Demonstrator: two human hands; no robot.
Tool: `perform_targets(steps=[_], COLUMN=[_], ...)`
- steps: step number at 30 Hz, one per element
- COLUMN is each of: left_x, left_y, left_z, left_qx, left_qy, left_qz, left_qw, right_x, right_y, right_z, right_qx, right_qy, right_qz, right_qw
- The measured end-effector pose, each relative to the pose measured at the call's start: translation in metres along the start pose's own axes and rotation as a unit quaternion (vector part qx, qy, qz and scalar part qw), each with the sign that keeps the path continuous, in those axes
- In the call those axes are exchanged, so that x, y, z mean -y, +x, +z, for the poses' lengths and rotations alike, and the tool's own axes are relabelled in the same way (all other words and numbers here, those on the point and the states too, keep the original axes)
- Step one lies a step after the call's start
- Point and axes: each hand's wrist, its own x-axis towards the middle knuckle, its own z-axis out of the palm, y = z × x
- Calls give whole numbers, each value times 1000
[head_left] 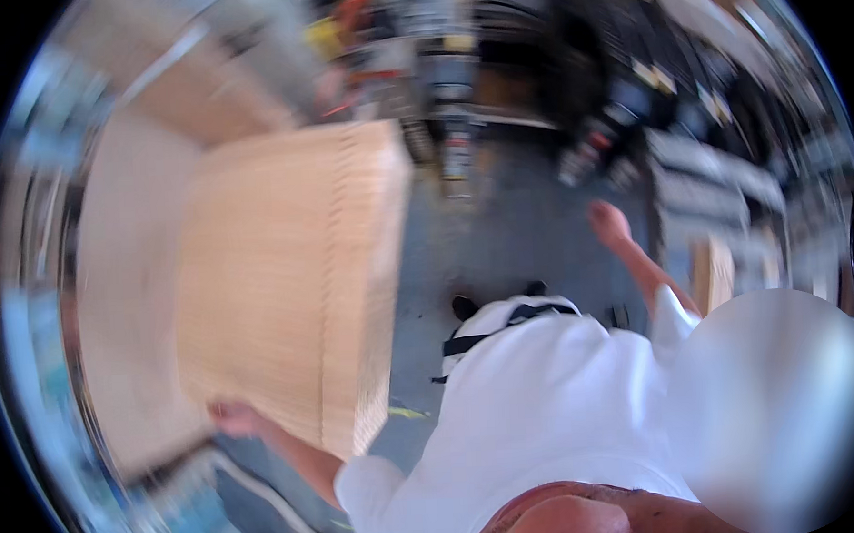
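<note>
A large, light-wood, box-like piece (255,264) stands at my left, with a row of small dark marks running along one edge. My left hand (233,418) is at its near lower edge. Whether the hand touches the wood or only passes in front of it, I cannot tell; motion smears the fingers. Out to the right, over the grey floor, my right hand (609,222) hangs at the end of a bent arm. It looks rounded, with no held object visible, but its fingers are too blurred to read.
Grey floor (510,206) lies ahead of my feet. Blurred dark gear (580,60) and a can-like cylinder (455,151) line the far side. Grey stacked shapes (700,188) and a small wooden block (711,273) stand at the right. A pale hose or cable (275,502) runs at the lower left.
</note>
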Motion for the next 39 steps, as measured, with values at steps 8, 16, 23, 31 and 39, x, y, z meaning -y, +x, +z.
perform_targets(steps=[8, 16, 23, 31, 39], left_x=[-344, -586, -661, -691, -780], left_y=[-161, -353, -440, -473, -454], left_z=[60, 64, 40, 79, 179], left_qx=[334, 701, 744, 757, 696], left_qy=[-394, -373, -307, -308, -356], left_qz=[49, 194, 352, 376, 425], left_qw=[855, 576, 478, 437, 456], right_x=[-135, -221, -228, -238, -226], right_y=[-135, -291, -303, -297, -288], right_z=[-26, -27, -23, -23, -33], right_qx=[-256, -290, -366, -354, -211], right_qy=[-84, -189, -174, -227, -183], right_qz=[145, 413, 434, 427, 482], right_qw=[952, 842, 805, 800, 831])
